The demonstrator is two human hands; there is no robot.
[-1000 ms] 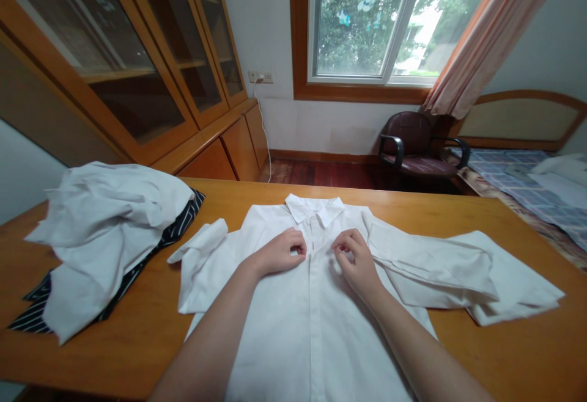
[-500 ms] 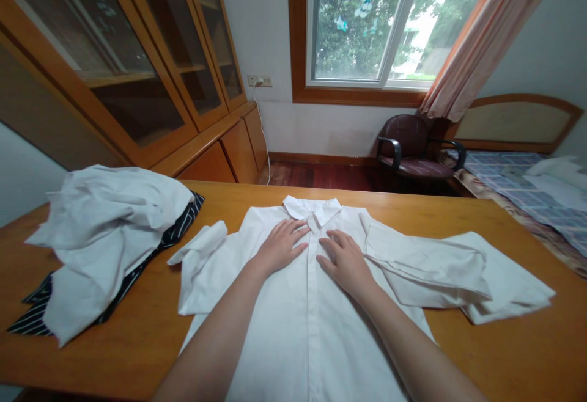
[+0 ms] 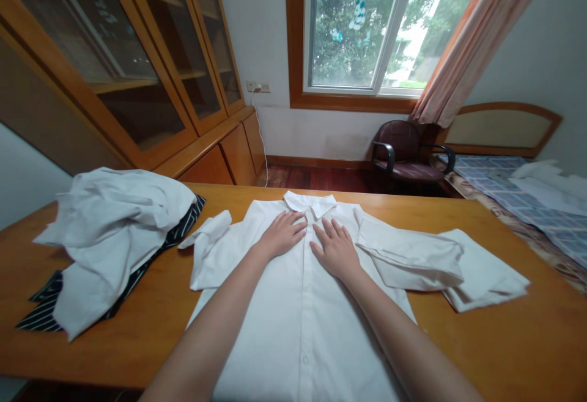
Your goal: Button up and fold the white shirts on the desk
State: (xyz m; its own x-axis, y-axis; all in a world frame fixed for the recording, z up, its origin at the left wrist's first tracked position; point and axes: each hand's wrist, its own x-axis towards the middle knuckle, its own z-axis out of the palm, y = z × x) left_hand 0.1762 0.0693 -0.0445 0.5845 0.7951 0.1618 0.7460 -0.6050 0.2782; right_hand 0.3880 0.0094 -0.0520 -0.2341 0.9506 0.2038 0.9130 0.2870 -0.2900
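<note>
A white button-up shirt (image 3: 275,316) lies front side up on the wooden table (image 3: 504,353), its collar (image 3: 323,206) toward the far edge. My left hand (image 3: 285,234) rests flat on the chest just below the collar, left of the button placket, fingers stretched out. On the other side of the placket, my right hand (image 3: 337,248) lies flat on the cloth with its fingers spread. Both sleeves are bent and rumpled: the left one bunches beside the body, and the right sleeve (image 3: 413,255) stretches out to the right in folds. Neither hand grips anything.
A crumpled white cloth (image 3: 123,219) lies on a black striped cloth (image 3: 41,310) at the table's left. Beyond the table stand a glass-door cabinet (image 3: 151,72), an office chair (image 3: 403,151) and a bed (image 3: 541,188) with bedding. A window (image 3: 358,29) is behind.
My right hand has settled flatter onto the shirt, its fingers now straighter. The left hand stays at the chest. The whole view has shifted slightly.
</note>
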